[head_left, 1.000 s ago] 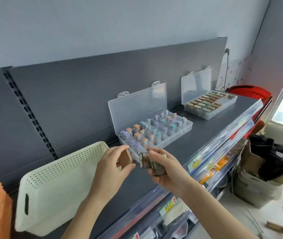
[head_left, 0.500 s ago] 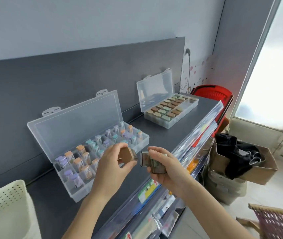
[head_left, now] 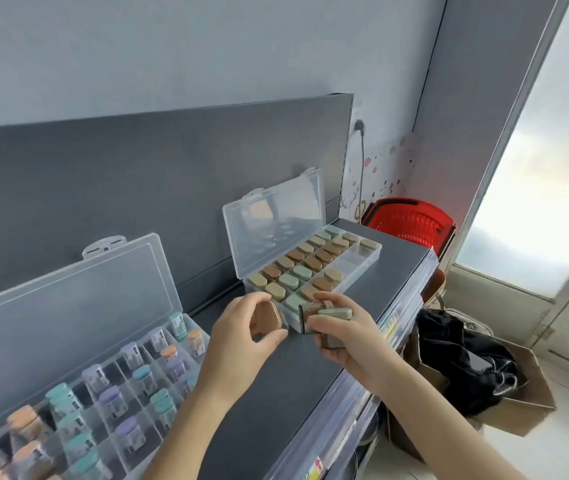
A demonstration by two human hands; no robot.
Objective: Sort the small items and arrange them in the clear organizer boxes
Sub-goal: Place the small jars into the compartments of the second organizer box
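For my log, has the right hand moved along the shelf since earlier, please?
Yes: the right hand went rightward, from the vial box to the second box.

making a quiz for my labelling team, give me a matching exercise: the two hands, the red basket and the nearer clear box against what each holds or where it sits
Column one:
1. left hand
2. right hand
3. red basket
4. nearer organizer box

Column two:
A. at the far end of the shelf
B. grips several items, a green-capped item on top
C. pinches one brown-capped item
D. contains purple, teal and orange capped vials

Pairs: 1-C, 2-B, 3-A, 4-D
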